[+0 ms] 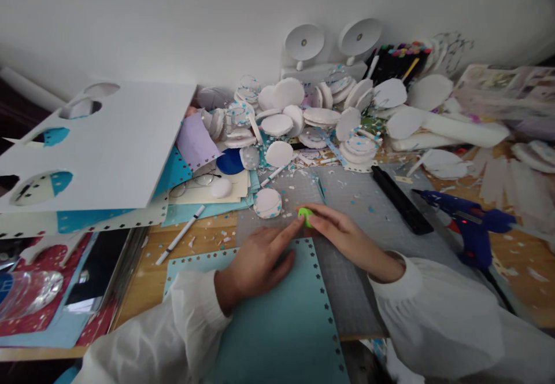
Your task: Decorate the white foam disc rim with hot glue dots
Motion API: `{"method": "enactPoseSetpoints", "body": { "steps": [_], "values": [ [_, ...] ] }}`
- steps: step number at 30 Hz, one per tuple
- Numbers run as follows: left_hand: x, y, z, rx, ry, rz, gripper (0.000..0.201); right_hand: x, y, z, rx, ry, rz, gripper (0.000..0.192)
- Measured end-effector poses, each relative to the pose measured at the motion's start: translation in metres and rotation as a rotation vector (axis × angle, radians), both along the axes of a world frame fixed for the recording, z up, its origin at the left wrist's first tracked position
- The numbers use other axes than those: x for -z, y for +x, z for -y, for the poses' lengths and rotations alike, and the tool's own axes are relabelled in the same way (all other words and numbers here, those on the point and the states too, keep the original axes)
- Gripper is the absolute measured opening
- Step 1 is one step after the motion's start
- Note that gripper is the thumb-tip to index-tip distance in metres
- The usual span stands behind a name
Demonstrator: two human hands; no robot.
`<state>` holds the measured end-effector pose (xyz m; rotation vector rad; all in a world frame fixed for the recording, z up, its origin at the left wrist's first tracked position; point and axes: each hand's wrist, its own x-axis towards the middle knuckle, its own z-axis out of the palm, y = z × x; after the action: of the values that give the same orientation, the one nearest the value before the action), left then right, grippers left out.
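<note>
A small bright green hole punch (306,216) sits at the far edge of a light blue sheet of paper (277,320). My right hand (342,233) has its fingers closed around the punch from the right. Lying across the sheet, my left hand (258,262) stretches its index finger to the punch's left side, its thumb held apart. Small flower-shaped holes run along the sheet's top and right edges. Just beyond my left hand is a round white disc (267,203) ringed with blue bits.
Many white padded discs (277,124) are heaped along the wall. On the right lie a blue glue gun (474,225) and a black bar (401,199). A white board with oval cutouts (117,147) covers the left side. A white pen (180,235) and eyeglasses (203,180) lie nearby.
</note>
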<state>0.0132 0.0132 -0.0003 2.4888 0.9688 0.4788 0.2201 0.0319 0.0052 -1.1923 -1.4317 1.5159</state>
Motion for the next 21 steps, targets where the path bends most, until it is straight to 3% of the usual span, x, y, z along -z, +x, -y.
{"method": "enactPoseSetpoints", "body": {
  "steps": [12,18,21],
  "values": [
    [-0.001,-0.004,0.0,0.017,0.079,-0.054,0.059,0.003,-0.001,0.001,-0.073,0.021,-0.023,0.033],
    [0.0,-0.004,0.001,0.042,0.141,0.015,0.032,0.015,0.006,-0.006,0.11,0.179,0.017,0.028],
    [-0.001,-0.004,0.001,0.063,0.132,0.002,0.026,0.019,0.012,-0.008,0.111,0.255,0.116,0.027]
  ]
}}
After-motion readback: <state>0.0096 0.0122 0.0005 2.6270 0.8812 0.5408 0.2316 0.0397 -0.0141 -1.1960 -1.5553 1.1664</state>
